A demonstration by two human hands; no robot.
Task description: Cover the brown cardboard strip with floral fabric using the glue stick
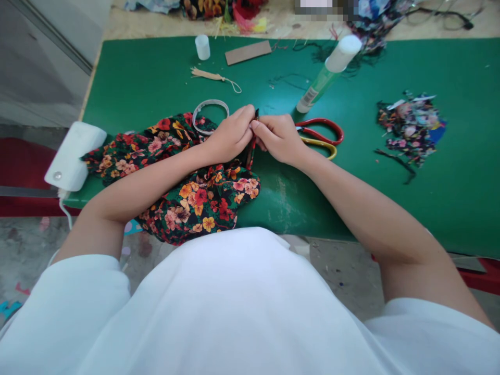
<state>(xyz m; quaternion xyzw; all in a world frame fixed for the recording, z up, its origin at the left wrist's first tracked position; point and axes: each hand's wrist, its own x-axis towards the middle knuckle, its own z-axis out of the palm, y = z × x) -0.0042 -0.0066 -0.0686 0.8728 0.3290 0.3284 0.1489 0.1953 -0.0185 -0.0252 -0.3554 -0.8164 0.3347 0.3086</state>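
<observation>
A dark floral fabric (195, 208) with red, pink and yellow flowers lies bunched over the table's near edge, under my left forearm. My left hand (230, 134) is closed on a folded edge of it. Close against it, my right hand (280, 136) pinches the same narrow fold, which stands up between the fingertips. The fingertips partly hide the fold. Just right of my right hand lie scissors (322, 130) with one red and one yellow handle, their blades mostly hidden. A pale ring-shaped band (211, 102) rests on the fabric behind my left hand.
On the green mat (344, 203) a glue stick (326, 78) stands beyond the scissors. Farther back are a white cap (202, 47), a brown strip (248, 52) and a beige tassel (209, 75). Fabric scraps (412, 127) lie right; a white corded box (76, 156) sits at the left edge.
</observation>
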